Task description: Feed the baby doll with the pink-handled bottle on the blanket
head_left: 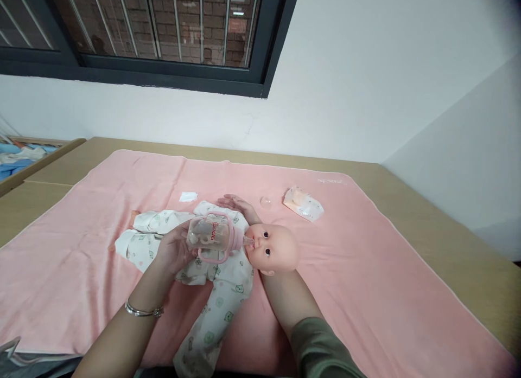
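Observation:
A baby doll (274, 248) in printed white clothes (232, 283) lies on its back, its head to the right. My left hand (176, 249) is closed around the base of a clear baby bottle (211, 235) with pink handles. The bottle is held level over the doll's chest, its teat touching the doll's mouth. My right forearm passes under the doll's neck. On the far side, my right hand (239, 205) comes out beside the doll's shoulder, fingers stretched out; its palm is partly hidden.
The doll lies on a pink sheet (354, 291) over a wooden surface (411, 204). Beyond it are a small white piece (188, 197), a clear bottle cap (265, 202) and a clear plastic packet (303, 203). A wall and a barred window (171, 77) stand behind.

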A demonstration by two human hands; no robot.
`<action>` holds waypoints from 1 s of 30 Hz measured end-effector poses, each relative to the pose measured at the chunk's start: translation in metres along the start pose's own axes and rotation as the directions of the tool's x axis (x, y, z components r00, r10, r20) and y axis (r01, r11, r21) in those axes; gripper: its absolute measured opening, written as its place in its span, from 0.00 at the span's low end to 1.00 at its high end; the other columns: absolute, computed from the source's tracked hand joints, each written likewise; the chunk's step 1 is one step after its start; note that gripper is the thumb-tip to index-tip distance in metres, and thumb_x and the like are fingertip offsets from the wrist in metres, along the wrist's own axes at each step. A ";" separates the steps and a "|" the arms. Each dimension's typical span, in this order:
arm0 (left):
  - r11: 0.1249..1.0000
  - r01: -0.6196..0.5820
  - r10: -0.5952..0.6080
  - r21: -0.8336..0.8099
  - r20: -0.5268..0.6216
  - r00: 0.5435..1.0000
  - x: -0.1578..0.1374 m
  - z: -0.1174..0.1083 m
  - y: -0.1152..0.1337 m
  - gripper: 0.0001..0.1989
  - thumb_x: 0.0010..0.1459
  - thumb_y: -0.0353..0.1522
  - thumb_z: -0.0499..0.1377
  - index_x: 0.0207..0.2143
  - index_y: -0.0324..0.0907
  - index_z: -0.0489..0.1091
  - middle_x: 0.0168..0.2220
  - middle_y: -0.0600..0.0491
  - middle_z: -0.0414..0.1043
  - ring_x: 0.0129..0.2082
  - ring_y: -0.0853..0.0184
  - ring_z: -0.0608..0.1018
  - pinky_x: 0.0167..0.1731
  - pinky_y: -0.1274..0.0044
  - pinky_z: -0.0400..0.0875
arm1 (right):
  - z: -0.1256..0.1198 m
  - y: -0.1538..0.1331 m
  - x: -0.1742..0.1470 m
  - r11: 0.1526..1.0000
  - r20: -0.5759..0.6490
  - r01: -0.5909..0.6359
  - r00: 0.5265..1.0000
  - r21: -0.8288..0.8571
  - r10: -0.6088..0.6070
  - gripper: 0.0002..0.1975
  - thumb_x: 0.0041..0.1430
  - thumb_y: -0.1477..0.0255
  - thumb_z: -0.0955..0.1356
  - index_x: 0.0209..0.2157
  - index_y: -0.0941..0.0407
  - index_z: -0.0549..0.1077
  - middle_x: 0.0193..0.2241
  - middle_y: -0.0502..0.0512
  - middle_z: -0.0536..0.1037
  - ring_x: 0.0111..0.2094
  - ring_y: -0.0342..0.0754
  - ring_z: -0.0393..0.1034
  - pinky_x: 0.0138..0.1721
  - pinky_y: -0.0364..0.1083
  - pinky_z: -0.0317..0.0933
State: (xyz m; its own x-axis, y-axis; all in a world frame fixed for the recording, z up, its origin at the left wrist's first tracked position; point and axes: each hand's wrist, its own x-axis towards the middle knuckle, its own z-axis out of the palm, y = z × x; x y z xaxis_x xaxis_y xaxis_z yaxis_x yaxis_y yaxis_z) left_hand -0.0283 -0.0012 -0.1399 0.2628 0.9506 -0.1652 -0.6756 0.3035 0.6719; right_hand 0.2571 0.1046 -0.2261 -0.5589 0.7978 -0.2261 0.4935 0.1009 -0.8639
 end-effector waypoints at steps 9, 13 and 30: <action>1.000 0.002 -0.002 0.000 -0.037 0.999 0.000 0.000 0.000 0.20 0.42 0.27 0.66 0.41 0.35 0.84 0.29 0.48 0.84 0.18 0.65 0.80 0.16 0.78 0.75 | 0.059 0.032 -0.028 0.772 -0.652 0.091 0.602 0.629 0.460 0.30 0.49 0.33 0.76 0.30 0.46 0.76 0.35 0.57 0.83 0.57 0.64 0.83 0.54 0.63 0.82; 1.000 0.005 -0.005 0.002 -0.007 1.000 0.000 0.001 0.001 0.17 0.42 0.27 0.65 0.38 0.35 0.83 0.28 0.49 0.82 0.18 0.65 0.79 0.17 0.78 0.76 | 0.019 0.022 -0.028 0.987 -0.026 -0.138 0.990 0.084 0.141 0.29 0.57 0.35 0.72 0.32 0.48 0.78 0.37 0.59 0.84 0.53 0.61 0.85 0.52 0.63 0.82; 1.000 0.011 -0.011 -0.012 -0.015 1.000 0.000 0.000 0.000 0.17 0.42 0.27 0.65 0.38 0.36 0.84 0.28 0.49 0.82 0.20 0.65 0.80 0.16 0.79 0.75 | 0.007 -0.044 -0.034 0.991 -0.118 0.108 0.988 0.082 -0.098 0.24 0.51 0.37 0.76 0.43 0.35 0.80 0.44 0.53 0.87 0.58 0.59 0.83 0.53 0.60 0.84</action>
State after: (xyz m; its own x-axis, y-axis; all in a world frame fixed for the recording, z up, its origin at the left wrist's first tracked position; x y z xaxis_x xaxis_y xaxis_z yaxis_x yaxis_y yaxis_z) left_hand -0.0282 -0.0008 -0.1398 0.2598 0.9481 -0.1833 -0.6809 0.3144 0.6614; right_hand 0.2495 0.0689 -0.1835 -0.5217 0.8488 -0.0857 0.3740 0.1373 -0.9172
